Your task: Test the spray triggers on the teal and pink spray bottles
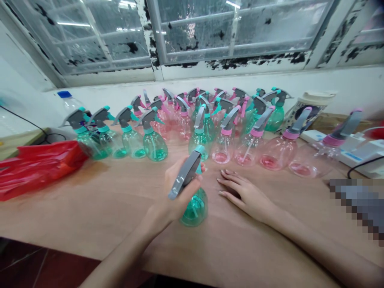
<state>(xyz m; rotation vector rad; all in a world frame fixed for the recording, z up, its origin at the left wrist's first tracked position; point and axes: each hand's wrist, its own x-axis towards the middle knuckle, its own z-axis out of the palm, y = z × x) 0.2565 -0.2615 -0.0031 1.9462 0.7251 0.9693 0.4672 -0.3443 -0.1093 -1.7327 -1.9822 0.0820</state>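
Note:
My left hand (pixel 177 194) is wrapped round the neck of a green spray bottle (pixel 195 210) with a grey and teal trigger head, near the middle of the table. The bottle is roughly upright, and its neck is partly hidden by my fingers. My right hand (pixel 240 190) lies open and flat on the table, to the right of that bottle, holding nothing. Just beyond my hands stand another green spray bottle (pixel 198 140) and a pink spray bottle (pixel 222 150).
Several green spray bottles (pixel 154 146) stand at the left, several pink ones (pixel 277 152) at the right, with more behind. A red plastic bag (pixel 45 164) lies far left. A cup (pixel 306 108) and white power strips (pixel 345 150) are at the right, below a window (pixel 234 32).

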